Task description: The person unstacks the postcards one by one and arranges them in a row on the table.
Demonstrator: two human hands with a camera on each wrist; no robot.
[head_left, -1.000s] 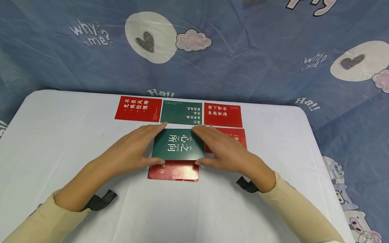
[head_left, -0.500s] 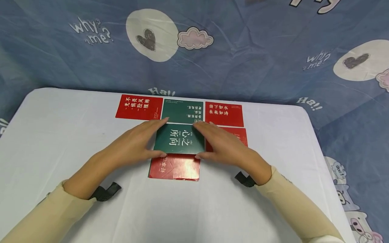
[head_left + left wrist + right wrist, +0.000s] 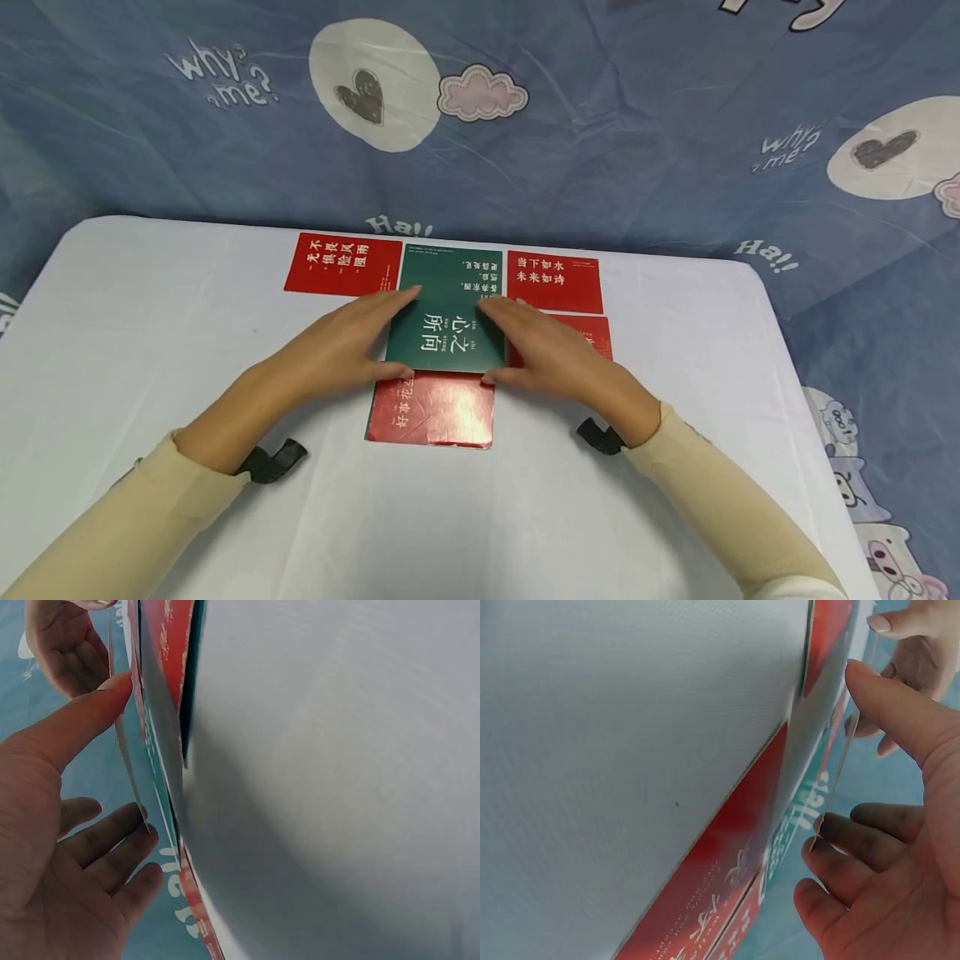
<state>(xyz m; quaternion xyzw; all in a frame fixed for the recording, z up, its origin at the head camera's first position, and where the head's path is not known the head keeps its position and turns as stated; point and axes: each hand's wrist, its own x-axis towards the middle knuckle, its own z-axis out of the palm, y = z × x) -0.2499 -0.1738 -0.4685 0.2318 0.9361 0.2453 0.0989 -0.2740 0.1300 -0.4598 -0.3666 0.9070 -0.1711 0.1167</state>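
Observation:
Both hands hold a green card [image 3: 447, 340] with white Chinese characters, raised flat above the table. At its left end my left hand [image 3: 337, 348] pinches it, thumb on the near edge and fingers on the far edge. The right hand [image 3: 551, 348] grips the other end the same way. In the left wrist view the card [image 3: 129, 765] appears edge-on, apart from the cards under it; the right wrist view also shows the held card [image 3: 837, 780] as a thin line. Below and nearer lies a glossy red card [image 3: 435, 410], its far part hidden.
Along the back of the white table [image 3: 187, 333] lie a red card [image 3: 341, 265], a green card [image 3: 452, 268] and another red card [image 3: 557, 282]. A further red card [image 3: 588, 332] is partly covered by the right hand. A blue printed cloth [image 3: 600, 150] hangs behind.
Both hands have carried the green card away from the body, toward the back row. More of the near red card shows, and the card now overlaps the back green card's near edge in view.

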